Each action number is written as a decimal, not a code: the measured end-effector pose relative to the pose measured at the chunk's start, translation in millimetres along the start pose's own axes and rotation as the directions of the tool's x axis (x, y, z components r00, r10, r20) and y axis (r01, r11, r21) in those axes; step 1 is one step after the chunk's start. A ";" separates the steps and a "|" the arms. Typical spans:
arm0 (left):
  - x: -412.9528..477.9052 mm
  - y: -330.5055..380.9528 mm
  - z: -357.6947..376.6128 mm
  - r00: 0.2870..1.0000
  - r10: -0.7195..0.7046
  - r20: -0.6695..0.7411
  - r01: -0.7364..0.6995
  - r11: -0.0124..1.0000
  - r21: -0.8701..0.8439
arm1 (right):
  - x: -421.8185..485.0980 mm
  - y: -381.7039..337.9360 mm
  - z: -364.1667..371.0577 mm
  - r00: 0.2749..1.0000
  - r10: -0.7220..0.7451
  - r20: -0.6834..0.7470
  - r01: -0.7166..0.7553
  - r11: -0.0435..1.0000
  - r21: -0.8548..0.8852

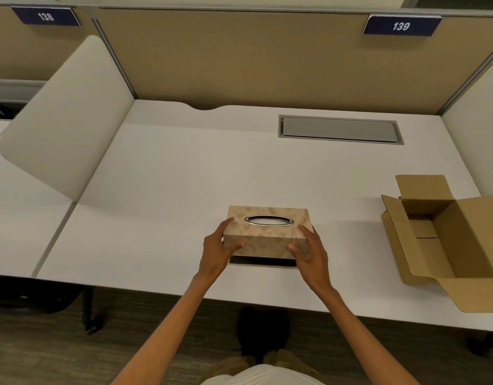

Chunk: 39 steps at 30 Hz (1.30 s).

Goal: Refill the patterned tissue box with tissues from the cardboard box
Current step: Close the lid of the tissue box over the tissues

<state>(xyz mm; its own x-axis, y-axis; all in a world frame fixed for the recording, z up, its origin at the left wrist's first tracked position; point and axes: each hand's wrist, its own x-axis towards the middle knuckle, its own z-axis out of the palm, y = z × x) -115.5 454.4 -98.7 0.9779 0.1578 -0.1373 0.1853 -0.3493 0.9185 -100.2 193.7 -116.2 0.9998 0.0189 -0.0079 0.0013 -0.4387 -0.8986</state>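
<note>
Two boxes on the white desk (156, 218)

Our left hand (216, 250) and right hand (309, 251) grasp one beige patterned tissue box (267, 234); one open brown cardboard box (445, 240) at right looks empty.

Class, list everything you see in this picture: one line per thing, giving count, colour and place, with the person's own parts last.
patterned tissue box: one, beige, near desk edge, centre, held at both ends
dark base panel: one, black, under the tissue box's near side
cardboard box: one, brown, flaps open, desk's right end
desk: one, white
cable hatch: one, grey, rear right of desk
partition: one, tan, behind desk
number signs: two, navy, on partition top
side divider: one, cream, left
left hand: one, on box's left end
right hand: one, on box's right end
</note>
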 end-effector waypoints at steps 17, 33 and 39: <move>-48.6 -28.3 39.1 0.997 0.075 0.035 -0.080 0.797 0.598 | -47.4 29.2 29.1 0.996 -0.093 0.011 0.082 0.810 -0.580; -54.4 -32.4 49.2 0.996 0.088 0.035 -0.083 0.635 0.768 | -45.5 26.5 26.2 0.996 -0.060 0.058 0.083 0.671 -0.736; -53.6 -26.7 50.3 0.996 0.076 0.048 -0.084 0.606 0.791 | -46.9 16.9 27.5 0.998 -0.034 0.058 0.065 0.661 -0.747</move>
<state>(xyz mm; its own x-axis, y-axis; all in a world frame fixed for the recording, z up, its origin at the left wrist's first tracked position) -168.0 408.8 -134.5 0.9927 0.0863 -0.0848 0.1066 -0.9556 0.2747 -147.7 210.1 -143.1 0.9963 0.0854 -0.0030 0.0815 -0.9603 -0.2666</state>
